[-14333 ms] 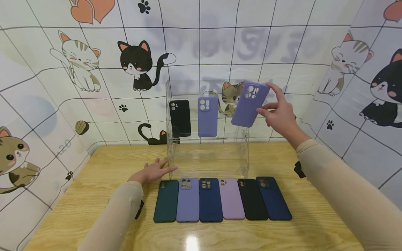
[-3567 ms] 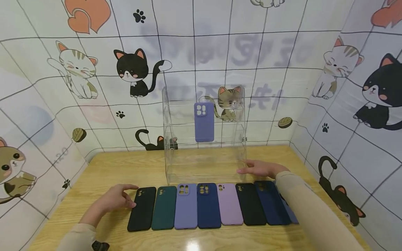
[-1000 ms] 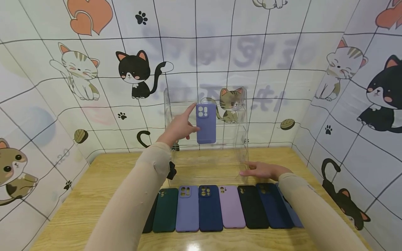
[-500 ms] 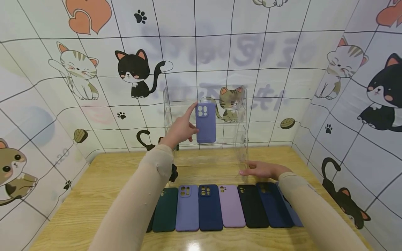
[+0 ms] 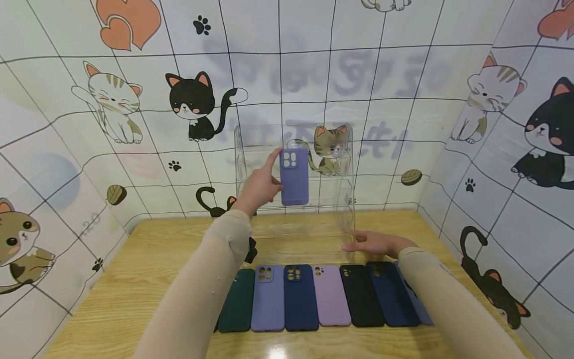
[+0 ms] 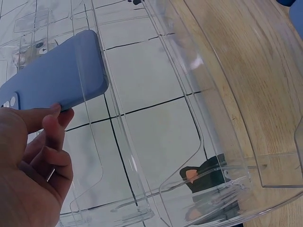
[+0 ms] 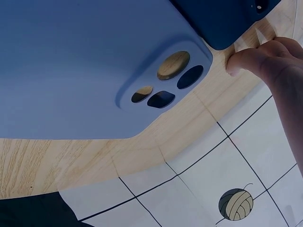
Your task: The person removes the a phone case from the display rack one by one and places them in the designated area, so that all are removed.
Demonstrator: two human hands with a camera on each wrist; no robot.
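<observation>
A purple phone case stands upright on a clear tiered display stand. My left hand pinches its left edge, index finger at the top corner and thumb lower down. In the left wrist view the thumb of that hand meets the edge of the same case. At the stand's lower right side, my right hand rests with extended fingers touching the clear plastic. Beneath the right wrist lies another purple case, partly covered by the sleeve in the head view.
Several phone cases lie in a row before the stand: dark green, purple, navy, lilac, black and blue. The left sleeve mostly hides a black one. A cat-print wall backs the wooden table.
The upright black case and the right-hand purple case have left the stand for the row's ends. My left hand has risen from the black case to the remaining purple one; lately both hands stay still.
</observation>
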